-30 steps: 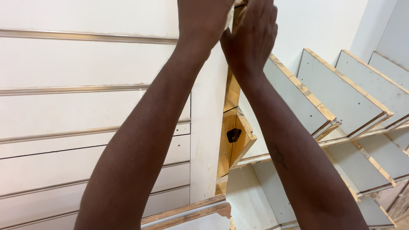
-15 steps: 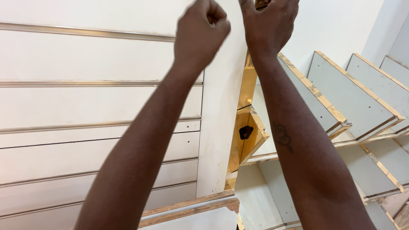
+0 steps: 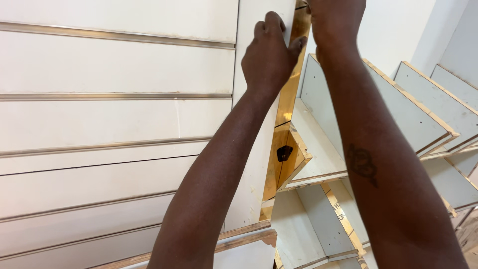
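Both my arms reach up along a white upright panel (image 3: 254, 164) whose side edge carries a shiny gold strip (image 3: 289, 99). My left hand (image 3: 271, 55) grips that edge: its fingers curl over the white face and its thumb presses on the gold strip. My right hand (image 3: 336, 22) is higher, at the top of the picture, close to the strip's upper end. Its fingers are cut off by the frame, so what it holds is hidden. A small black fitting (image 3: 284, 153) sits on a gold-lined wedge lower down the edge.
A white slatted wall (image 3: 109, 119) with metal rails fills the left. Slanted white shelf boards (image 3: 398, 114) with wood-coloured edges fan out to the right. A white board with a raw wooden edge (image 3: 249, 239) lies at the bottom.
My left hand has gone from a loose fist in front of the wall to gripping the panel's edge. Both hands now sit a little lower in view.
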